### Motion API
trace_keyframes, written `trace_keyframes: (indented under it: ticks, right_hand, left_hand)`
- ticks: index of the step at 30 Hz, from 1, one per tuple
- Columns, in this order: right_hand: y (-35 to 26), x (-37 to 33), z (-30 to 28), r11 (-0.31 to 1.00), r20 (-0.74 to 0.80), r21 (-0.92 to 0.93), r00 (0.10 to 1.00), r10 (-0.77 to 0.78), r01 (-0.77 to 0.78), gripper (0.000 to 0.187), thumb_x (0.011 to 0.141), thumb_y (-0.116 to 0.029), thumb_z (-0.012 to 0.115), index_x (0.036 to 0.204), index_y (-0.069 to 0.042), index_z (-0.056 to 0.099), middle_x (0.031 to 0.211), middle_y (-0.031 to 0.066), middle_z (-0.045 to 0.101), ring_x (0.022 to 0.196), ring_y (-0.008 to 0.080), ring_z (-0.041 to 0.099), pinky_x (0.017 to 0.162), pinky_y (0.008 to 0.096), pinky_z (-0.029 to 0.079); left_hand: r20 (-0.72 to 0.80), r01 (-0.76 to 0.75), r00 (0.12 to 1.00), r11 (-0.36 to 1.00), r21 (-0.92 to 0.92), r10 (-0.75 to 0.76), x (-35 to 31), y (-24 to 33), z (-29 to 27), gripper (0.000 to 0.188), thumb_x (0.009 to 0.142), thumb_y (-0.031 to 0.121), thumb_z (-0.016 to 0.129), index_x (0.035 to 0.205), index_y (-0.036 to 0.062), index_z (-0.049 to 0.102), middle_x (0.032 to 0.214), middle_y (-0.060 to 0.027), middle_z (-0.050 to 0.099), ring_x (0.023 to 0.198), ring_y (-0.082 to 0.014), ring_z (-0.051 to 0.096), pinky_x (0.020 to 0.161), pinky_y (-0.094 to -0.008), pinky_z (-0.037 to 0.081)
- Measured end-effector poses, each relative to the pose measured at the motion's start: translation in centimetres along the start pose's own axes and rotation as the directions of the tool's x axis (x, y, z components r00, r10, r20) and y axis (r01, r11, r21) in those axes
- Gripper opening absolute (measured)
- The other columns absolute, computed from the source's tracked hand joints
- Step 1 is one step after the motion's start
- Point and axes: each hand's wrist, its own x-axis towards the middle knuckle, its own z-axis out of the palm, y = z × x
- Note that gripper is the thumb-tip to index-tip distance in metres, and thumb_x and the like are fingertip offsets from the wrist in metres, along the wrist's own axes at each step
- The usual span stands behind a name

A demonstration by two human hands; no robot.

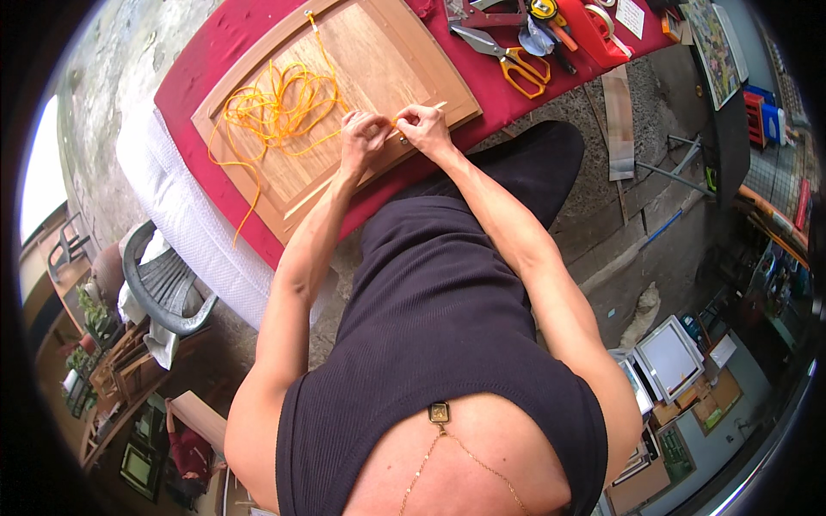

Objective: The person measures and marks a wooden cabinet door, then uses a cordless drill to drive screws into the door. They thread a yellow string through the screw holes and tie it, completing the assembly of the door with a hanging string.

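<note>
A framed wooden panel [379, 52], like a cabinet door, lies on a table covered with red cloth [191, 73]. Loose loops of thin yellow-orange cord [280, 107] are spread over its left half, and one stretch runs up to the far edge. At the panel's near edge my left hand [365, 136] is closed, fingertips pinching the cord. Close beside it on the right, my right hand [424, 131] pinches the cord too. Both fingertips partly hide the short piece between them. A thin pale strip of wood lies along the edge by my hands.
Orange-handled scissors [511, 57], a red tape dispenser [600, 34] and a tape measure [544, 9] lie at the table's far right. White quilted padding [194, 193] stands along the left side. Behind it is a grey plastic chair [163, 279].
</note>
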Motion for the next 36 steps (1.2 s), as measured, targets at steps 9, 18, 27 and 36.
trace_keyframes:
  ticks: [9, 18, 27, 36]
  right_hand:
    - [-0.6, 0.6, -0.7, 0.993, 0.097, -0.066, 0.991, -0.095, 0.101, 0.016, 0.068, -0.015, 0.064, 0.073, 0.000, 0.065, 0.064, 0.0117, 0.062, 0.059, 0.0202, 0.061, 0.056, 0.0325, 0.048]
    - [-1.7, 2.3, -1.3, 0.931, 0.402, -0.205, 0.893, -0.201, 0.302, 0.014, 0.071, -0.011, 0.062, 0.079, -0.001, 0.067, 0.079, 0.0158, 0.065, 0.075, 0.0298, 0.064, 0.067, 0.0369, 0.050]
    - [-0.2, 2.5, -1.5, 0.997, 0.445, -0.059, 0.893, 0.063, -0.041, 0.016, 0.079, -0.009, 0.066, 0.093, -0.004, 0.072, 0.086, 0.0094, 0.071, 0.074, 0.0143, 0.065, 0.068, 0.0273, 0.052]
    - [0.7, 2.6, -0.9, 0.934, 0.423, 0.245, 0.896, 0.138, -0.260, 0.051, 0.079, -0.006, 0.069, 0.125, 0.000, 0.046, 0.082, 0.0082, 0.070, 0.070, 0.0088, 0.062, 0.058, 0.0247, 0.049]
  left_hand:
    - [0.091, -0.057, 0.994, 0.997, 0.043, 0.053, 0.8, 0.0, -1.0, 0.012, 0.071, 0.018, 0.076, 0.076, 0.0122, 0.068, 0.073, -0.0008, 0.065, 0.073, -0.0174, 0.061, 0.082, -0.0335, 0.039]
    - [0.434, -0.337, 0.853, 0.941, 0.034, 0.289, 4.6, -0.4, -4.8, 0.010, 0.072, 0.021, 0.072, 0.073, 0.0114, 0.068, 0.070, -0.0021, 0.064, 0.072, -0.0178, 0.060, 0.074, -0.0325, 0.041]
    - [0.350, -0.493, 0.824, 0.868, 0.055, 0.446, 4.3, -0.2, -5.2, 0.007, 0.075, 0.015, 0.070, 0.081, 0.0108, 0.069, 0.078, -0.0016, 0.065, 0.080, -0.0180, 0.062, 0.080, -0.0330, 0.044]
    - [0.304, -0.401, 0.885, 0.909, 0.109, 0.354, 3.9, 0.2, -4.4, 0.009, 0.075, 0.014, 0.071, 0.083, 0.0090, 0.068, 0.085, -0.0038, 0.066, 0.090, -0.0204, 0.062, 0.084, -0.0359, 0.044]
